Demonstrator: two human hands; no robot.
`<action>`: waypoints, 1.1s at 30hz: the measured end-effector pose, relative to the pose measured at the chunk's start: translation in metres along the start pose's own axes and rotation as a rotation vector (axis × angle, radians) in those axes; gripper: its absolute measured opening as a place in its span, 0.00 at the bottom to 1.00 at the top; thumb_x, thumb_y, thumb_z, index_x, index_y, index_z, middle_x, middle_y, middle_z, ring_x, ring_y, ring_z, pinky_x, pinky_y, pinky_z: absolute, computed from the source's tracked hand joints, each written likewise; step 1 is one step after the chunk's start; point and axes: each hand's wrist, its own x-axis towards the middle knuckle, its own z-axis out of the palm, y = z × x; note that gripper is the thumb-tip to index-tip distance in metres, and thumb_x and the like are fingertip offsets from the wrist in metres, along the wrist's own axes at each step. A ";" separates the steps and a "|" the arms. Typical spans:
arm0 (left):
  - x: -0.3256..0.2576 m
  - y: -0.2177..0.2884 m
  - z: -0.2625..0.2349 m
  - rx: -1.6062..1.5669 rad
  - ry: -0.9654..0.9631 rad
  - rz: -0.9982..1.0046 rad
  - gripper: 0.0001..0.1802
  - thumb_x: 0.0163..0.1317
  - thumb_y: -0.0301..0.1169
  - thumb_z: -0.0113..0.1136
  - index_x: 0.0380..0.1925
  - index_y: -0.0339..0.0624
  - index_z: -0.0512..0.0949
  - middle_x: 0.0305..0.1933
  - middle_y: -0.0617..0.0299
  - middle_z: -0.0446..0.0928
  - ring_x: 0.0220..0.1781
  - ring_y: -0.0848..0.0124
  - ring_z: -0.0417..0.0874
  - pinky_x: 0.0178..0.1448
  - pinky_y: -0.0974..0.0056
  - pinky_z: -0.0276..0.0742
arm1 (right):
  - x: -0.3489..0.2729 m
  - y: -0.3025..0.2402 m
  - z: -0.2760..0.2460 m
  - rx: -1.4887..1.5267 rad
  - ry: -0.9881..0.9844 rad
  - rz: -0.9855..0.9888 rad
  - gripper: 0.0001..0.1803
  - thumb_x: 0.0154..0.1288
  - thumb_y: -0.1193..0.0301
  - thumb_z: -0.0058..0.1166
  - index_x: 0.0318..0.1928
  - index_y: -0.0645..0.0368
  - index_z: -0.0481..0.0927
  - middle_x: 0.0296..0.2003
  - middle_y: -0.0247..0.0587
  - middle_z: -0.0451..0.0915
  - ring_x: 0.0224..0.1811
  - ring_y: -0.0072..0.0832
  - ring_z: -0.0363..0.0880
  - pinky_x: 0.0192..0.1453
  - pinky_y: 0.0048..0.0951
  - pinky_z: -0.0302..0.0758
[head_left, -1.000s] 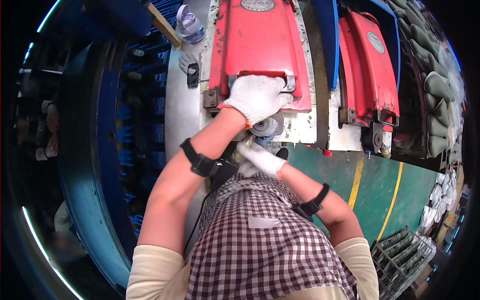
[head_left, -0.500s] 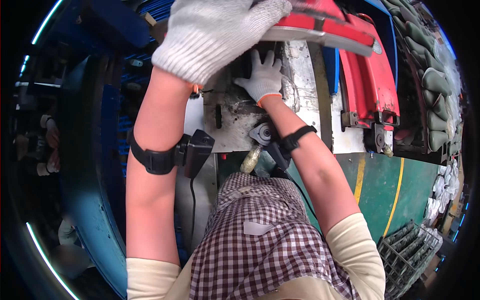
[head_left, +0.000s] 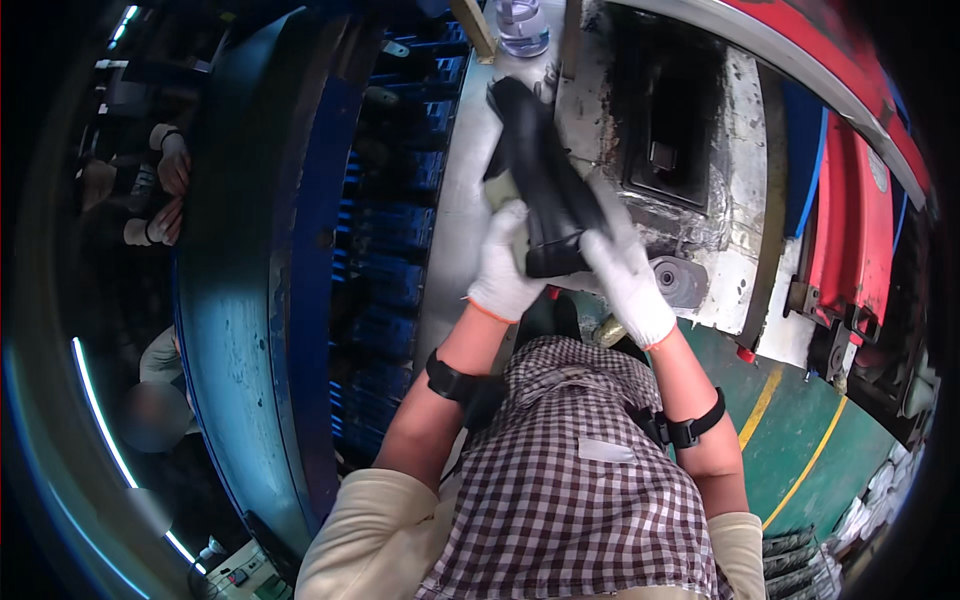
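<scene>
A black boot (head_left: 545, 170), slightly blurred, is held between my two white-gloved hands over the metal bench. Pale green shows along its left side. My left hand (head_left: 503, 268) grips the near end from the left, with its fingers along the pale green part. From the right, my right hand (head_left: 628, 285) is closed on the boot's near part, its fingers blurred. Just right of the boot lies a black-rimmed recessed mould (head_left: 665, 155) in the machine bed; its red, metal-edged lid (head_left: 850, 60) stands raised at the upper right.
A clear bottle (head_left: 522, 28) stands at the far end of the bench. Blue racks (head_left: 395, 240) run along my left, beside a blue machine frame (head_left: 245, 290). Another red press unit (head_left: 858, 225) is at the right. A co-worker's hands (head_left: 172, 185) show at the far left.
My left hand has come down from the red lid and my right hand out of the mould area. Both now hold the black boot. The view has shifted left, and the lid appears farther right.
</scene>
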 end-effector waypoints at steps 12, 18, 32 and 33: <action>0.055 0.214 -0.257 0.898 0.914 0.430 0.25 0.63 0.43 0.69 0.58 0.47 0.80 0.60 0.56 0.82 0.60 0.62 0.83 0.57 0.50 0.85 | -0.017 0.038 -0.052 -1.094 0.260 -0.210 0.21 0.67 0.67 0.64 0.59 0.54 0.84 0.49 0.48 0.85 0.58 0.50 0.79 0.66 0.50 0.74; 0.067 0.246 -0.294 1.284 1.529 0.225 0.53 0.63 0.66 0.65 0.77 0.41 0.64 0.79 0.44 0.68 0.77 0.45 0.72 0.76 0.46 0.69 | -0.016 0.036 -0.048 -1.091 0.223 -0.137 0.14 0.69 0.73 0.61 0.53 0.56 0.87 0.43 0.46 0.86 0.50 0.46 0.82 0.59 0.45 0.77; -0.104 0.236 -0.358 0.253 1.366 0.326 0.35 0.72 0.65 0.50 0.70 0.60 0.75 0.74 0.65 0.77 0.75 0.53 0.74 0.74 0.30 0.63 | -0.021 0.048 -0.048 -1.064 0.249 -0.153 0.11 0.67 0.75 0.63 0.48 0.55 0.90 0.35 0.43 0.85 0.41 0.42 0.83 0.52 0.42 0.77; -0.105 0.245 -0.369 0.158 1.348 0.268 0.35 0.72 0.66 0.48 0.67 0.60 0.79 0.72 0.66 0.79 0.77 0.53 0.72 0.74 0.26 0.60 | -0.021 0.048 -0.048 -1.097 0.251 -0.167 0.10 0.68 0.74 0.63 0.48 0.55 0.90 0.35 0.43 0.86 0.41 0.42 0.83 0.52 0.42 0.77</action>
